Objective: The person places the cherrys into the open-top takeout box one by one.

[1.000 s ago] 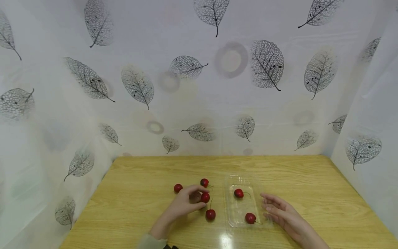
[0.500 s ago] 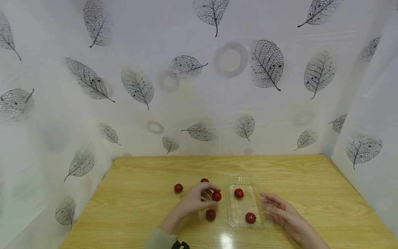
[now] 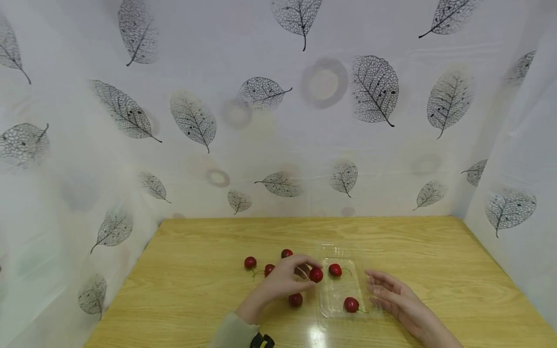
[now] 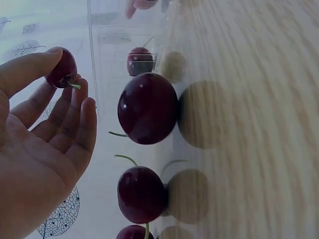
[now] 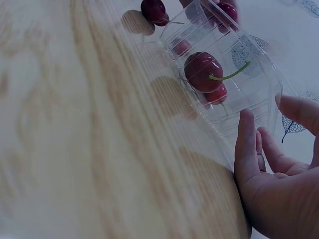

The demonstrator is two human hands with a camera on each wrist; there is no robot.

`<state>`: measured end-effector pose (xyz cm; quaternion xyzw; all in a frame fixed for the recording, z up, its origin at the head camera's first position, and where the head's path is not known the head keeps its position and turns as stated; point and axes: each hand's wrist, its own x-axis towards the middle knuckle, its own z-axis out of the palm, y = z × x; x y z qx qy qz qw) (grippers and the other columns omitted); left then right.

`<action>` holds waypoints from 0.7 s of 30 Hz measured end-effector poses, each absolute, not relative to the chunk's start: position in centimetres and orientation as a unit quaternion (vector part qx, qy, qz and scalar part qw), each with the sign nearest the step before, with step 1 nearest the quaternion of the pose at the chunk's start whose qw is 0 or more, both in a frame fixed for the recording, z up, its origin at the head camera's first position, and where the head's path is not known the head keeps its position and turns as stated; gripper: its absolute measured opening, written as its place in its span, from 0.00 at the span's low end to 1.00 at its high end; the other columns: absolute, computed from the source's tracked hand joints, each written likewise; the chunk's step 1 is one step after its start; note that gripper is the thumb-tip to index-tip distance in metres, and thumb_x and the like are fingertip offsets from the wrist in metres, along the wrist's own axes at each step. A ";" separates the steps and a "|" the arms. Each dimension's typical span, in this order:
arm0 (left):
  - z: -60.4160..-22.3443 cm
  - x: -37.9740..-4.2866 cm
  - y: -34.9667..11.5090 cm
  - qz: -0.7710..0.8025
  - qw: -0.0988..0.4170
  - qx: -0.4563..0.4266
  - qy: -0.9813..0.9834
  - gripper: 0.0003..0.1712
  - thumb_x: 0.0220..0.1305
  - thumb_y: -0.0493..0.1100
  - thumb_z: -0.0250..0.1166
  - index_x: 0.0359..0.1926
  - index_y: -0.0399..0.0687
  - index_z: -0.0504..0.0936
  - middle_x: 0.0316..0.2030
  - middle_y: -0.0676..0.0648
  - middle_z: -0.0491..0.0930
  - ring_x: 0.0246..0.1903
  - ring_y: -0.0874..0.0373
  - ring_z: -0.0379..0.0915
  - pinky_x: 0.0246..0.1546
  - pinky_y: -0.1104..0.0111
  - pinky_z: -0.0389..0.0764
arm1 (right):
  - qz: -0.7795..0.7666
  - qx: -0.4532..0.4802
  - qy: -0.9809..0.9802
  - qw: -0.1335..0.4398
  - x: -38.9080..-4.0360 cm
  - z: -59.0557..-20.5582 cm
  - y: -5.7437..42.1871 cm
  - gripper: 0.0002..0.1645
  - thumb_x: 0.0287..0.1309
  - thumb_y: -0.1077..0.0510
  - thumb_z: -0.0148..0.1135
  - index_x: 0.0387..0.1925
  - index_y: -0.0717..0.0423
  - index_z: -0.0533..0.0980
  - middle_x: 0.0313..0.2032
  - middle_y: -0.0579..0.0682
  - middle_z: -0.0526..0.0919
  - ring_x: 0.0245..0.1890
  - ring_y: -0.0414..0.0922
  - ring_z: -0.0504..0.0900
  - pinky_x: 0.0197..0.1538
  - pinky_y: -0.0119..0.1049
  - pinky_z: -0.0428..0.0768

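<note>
A dark red cherry (image 3: 316,275) is pinched between the thumb and fingertips of my left hand (image 3: 285,280), at the left edge of a clear plastic container (image 3: 341,290). The left wrist view shows this cherry raised above the table, with a short green stem (image 4: 74,85). Two cherries lie inside the container, one towards the back (image 3: 335,270) and one near the front right (image 3: 351,304). My right hand (image 3: 402,302) is beside the container's right side, fingers loosely extended; whether they touch the wall I cannot tell.
Several loose cherries lie on the wooden table (image 3: 196,275) around my left hand: a far-left cherry (image 3: 250,262), a partly covered cherry (image 3: 269,269), a back cherry (image 3: 286,253) and a front cherry (image 3: 295,300). A leaf-patterned sheet (image 3: 278,135) surrounds the table's back and sides.
My left hand has moved right with the pinched cherry, from among the loose cherries to the container's left edge. A cherry behind the hand has come into sight. My right hand stays put.
</note>
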<state>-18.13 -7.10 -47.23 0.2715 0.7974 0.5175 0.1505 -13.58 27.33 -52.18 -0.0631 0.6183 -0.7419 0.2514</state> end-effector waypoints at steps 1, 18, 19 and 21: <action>-47.2 -18.2 -7.0 0.517 0.150 0.273 0.797 0.22 0.63 0.33 0.74 0.58 0.45 0.85 0.54 0.45 0.85 0.46 0.63 0.79 0.50 0.73 0.84 | -0.741 -0.061 0.620 0.252 -13.6 -52.2 27.3 0.26 0.83 0.60 0.47 0.76 0.49 0.65 0.60 0.32 0.77 0.60 0.29 0.79 0.63 0.30 0.82; -46.1 -18.4 -3.9 0.480 0.144 0.333 0.798 0.22 0.63 0.33 0.75 0.58 0.47 0.85 0.53 0.47 0.87 0.45 0.74 0.78 0.53 0.78 0.81 | -0.728 -0.040 0.634 0.256 -13.7 -52.1 27.3 0.33 0.83 0.57 0.49 0.81 0.62 0.55 0.61 0.32 0.76 0.60 0.28 0.79 0.64 0.30 0.82; -46.1 -18.3 -3.8 0.478 0.144 0.339 0.797 0.22 0.63 0.33 0.75 0.58 0.46 0.85 0.53 0.46 0.87 0.45 0.74 0.77 0.53 0.78 0.81 | -0.728 -0.037 0.635 0.256 -13.7 -52.1 27.2 0.34 0.83 0.57 0.49 0.81 0.62 0.55 0.60 0.32 0.76 0.60 0.28 0.79 0.64 0.30 0.82; -46.1 -18.2 -3.5 0.477 0.146 0.350 0.793 0.23 0.63 0.31 0.75 0.58 0.44 0.85 0.52 0.44 0.86 0.44 0.73 0.77 0.52 0.79 0.81 | -0.729 -0.040 0.634 0.255 -13.7 -52.1 27.2 0.35 0.83 0.58 0.49 0.81 0.65 0.53 0.60 0.32 0.76 0.60 0.28 0.79 0.64 0.30 0.82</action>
